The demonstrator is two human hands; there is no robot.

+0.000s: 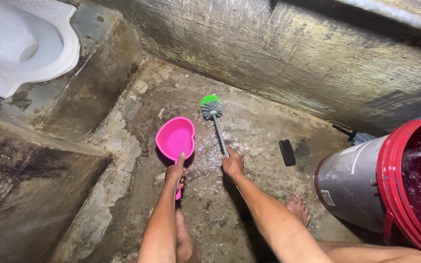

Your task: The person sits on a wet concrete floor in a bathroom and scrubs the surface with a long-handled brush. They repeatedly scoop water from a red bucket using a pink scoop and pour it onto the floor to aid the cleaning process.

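Your left hand grips the pink dipper by its handle; your right hand clasps the brush shaft, bristles on the wet floor ahead.

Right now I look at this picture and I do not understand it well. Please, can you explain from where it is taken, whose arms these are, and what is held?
The camera sits on a person's head and looks down, so both arms are that person's own. The left hand holds a pink scoop by its handle. The right hand holds a brush with grey and green bristles, its head resting on the wet concrete floor. A small black object lies on the floor nearby. At the right stands a red bucket with water running in. At the top left is a white squat toilet on a raised step.
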